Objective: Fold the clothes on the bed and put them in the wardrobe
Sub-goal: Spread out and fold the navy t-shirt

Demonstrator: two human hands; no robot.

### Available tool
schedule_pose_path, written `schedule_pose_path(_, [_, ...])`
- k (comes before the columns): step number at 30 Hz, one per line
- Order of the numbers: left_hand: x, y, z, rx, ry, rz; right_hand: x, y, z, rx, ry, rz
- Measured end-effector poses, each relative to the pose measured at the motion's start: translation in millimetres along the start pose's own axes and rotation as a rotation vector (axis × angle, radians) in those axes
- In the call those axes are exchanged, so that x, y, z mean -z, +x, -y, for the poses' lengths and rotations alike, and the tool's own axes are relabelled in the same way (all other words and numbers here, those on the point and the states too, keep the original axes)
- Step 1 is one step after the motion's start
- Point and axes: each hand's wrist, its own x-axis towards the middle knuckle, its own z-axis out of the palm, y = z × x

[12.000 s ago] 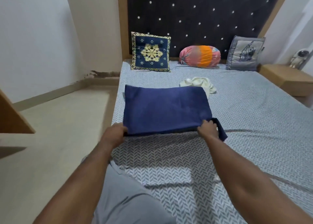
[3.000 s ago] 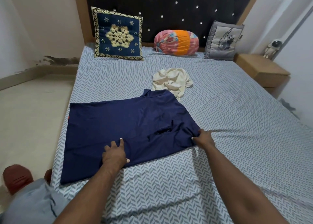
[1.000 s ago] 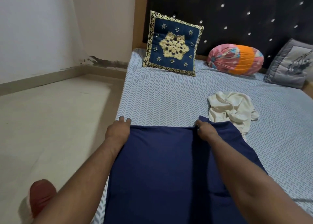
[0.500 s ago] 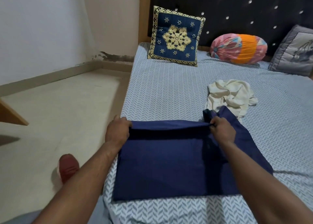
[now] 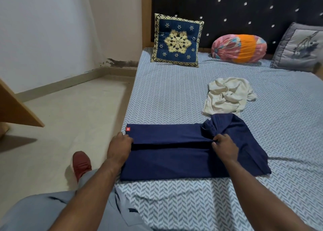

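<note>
A navy blue garment (image 5: 174, 162) lies on the bed (image 5: 174, 90) near its left edge, with its far part doubled over toward me. My left hand (image 5: 120, 147) grips the folded edge at the left end, beside a small red tag (image 5: 128, 129). My right hand (image 5: 224, 147) pinches the same edge farther right, where the cloth bunches up. A crumpled cream garment (image 5: 227, 96) lies loose just beyond the navy one.
A blue embroidered cushion (image 5: 177, 40), a pink and orange bolster (image 5: 239, 48) and a grey cushion (image 5: 298, 47) lean on the dark headboard. Bare floor lies left of the bed, with a wooden panel (image 5: 15, 108) at the far left. My red shoe (image 5: 81, 164) stands on the floor.
Both hands have drawn the far edge of the navy garment toward me, laying a fold over its middle. The red tag now shows at the left end.
</note>
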Motion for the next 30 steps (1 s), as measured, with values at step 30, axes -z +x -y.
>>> schedule_pose_path(30, [-51.6, 56.0, -113.2, -0.129, -0.153, 0.575, 11.8, 78.8, -1.0, -0.482, 0.225, -0.171])
